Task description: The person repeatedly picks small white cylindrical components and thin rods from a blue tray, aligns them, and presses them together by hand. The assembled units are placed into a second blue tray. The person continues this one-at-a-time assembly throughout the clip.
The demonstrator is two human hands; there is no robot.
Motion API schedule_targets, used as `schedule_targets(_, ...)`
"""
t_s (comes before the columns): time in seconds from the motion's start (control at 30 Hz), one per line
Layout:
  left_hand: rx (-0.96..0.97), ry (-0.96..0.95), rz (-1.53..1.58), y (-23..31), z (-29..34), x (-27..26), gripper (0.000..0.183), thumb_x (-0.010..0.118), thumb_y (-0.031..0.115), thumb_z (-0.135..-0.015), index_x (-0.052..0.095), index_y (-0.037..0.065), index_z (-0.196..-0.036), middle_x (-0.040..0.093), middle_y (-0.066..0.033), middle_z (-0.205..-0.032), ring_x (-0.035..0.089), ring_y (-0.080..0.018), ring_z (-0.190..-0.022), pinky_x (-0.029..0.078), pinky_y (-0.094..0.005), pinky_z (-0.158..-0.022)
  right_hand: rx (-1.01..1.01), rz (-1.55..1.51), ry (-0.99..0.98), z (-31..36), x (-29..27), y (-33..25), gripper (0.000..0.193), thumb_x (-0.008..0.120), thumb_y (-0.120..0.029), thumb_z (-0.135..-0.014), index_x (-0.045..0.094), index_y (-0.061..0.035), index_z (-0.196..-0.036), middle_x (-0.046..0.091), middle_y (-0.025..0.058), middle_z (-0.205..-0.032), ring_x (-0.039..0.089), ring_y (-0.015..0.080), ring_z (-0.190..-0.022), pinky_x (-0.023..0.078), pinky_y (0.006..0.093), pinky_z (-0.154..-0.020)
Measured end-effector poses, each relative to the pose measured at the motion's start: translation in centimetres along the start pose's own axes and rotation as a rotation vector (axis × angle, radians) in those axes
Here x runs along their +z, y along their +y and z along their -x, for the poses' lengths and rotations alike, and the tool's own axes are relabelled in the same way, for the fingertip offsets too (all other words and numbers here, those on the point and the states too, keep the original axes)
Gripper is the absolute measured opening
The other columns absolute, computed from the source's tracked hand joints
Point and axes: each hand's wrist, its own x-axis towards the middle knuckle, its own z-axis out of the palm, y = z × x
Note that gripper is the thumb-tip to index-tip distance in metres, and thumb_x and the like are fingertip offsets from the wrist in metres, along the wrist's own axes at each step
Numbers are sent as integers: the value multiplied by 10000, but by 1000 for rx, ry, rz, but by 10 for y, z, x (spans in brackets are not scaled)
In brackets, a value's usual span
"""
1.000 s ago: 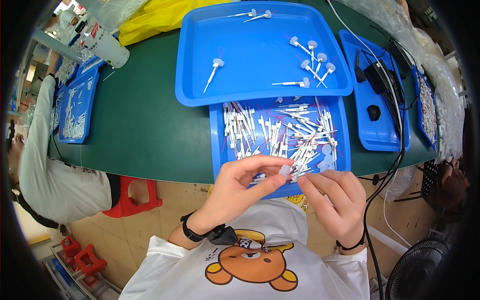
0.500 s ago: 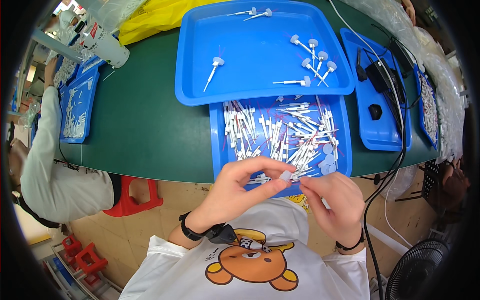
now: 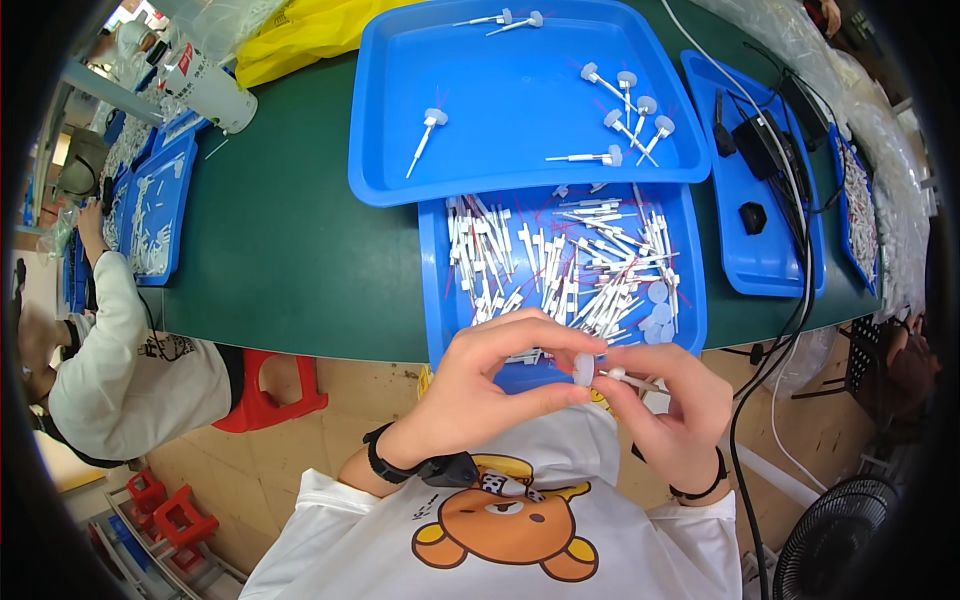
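Note:
In front of my chest, my left hand [image 3: 490, 375] pinches a translucent round disc [image 3: 584, 369] between thumb and fingertips. Close to it, my right hand [image 3: 680, 400] grips a thin white stick-shaped part [image 3: 637, 381], its thicker end pointing at the disc. Whether the two pieces touch is hard to make out. Both hands are over the near edge of a lower blue tray [image 3: 433, 290]. Many white stick parts [image 3: 545, 265] with fine red wires lie in it, and loose translucent discs [image 3: 657, 318] sit at its right side.
An upper blue tray [image 3: 510, 110] overlaps the lower one and holds several sticks with discs fitted. To the right, another blue tray [image 3: 765, 260] carries a black adapter and cables. A white cup [image 3: 215, 95] stands at left. A co-worker's sleeve [image 3: 120, 330] reaches toward trays there.
My hands have come closer together. The disc has shifted slightly lower and turned, and the white stick in my right hand now shows plainly. The co-worker's arm at left has moved lower.

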Motion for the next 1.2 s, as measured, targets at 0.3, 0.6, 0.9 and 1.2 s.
schedule_targets(0.3, -77, 17, -112, 10, 2, -4, 397, 869, -42, -697, 750, -15, -1075, 736, -135, -1061, 687, -223, -999, 539, -334, -877, -96, 47, -199, -4, -12, 1, 348, 803, 27, -791, 653, 74, -1101, 678, 135, -881, 667, 235, -711, 512, 311, -562)
schedule_targets(0.6, 74, 83, -248, 10, 5, -5, 349, 906, 16, -644, 790, 11, -973, 713, -68, -856, 656, -190, -788, 525, -331, -764, -344, 376, -287, -6, -18, 4, 278, 784, -44, -819, 663, 51, -1050, 572, 82, -725, 592, 210, -577, 444, 325, -486)
schedule_targets(0.9, 300, -75, -436, 21, 0, -13, 245, 862, 102, -736, 787, 35, -959, 705, -40, -818, 668, -205, -756, 538, -371, -802, 423, -418, -602, -17, -26, -1, 106, 680, -86, -954, 699, 12, -990, 583, 48, -625, 525, 112, -488, 381, 273, -448)
schedule_targets(1.2, -4, 196, -649, 17, -8, -17, 655, 850, 72, -734, 609, 44, -1342, 699, -109, -1123, 672, -242, -930, 530, -362, -866, 329, -104, -158, -54, -4, 0, 211, 643, -165, -999, 717, 27, -956, 568, -3, -542, 507, 37, -435, 341, 203, -421)
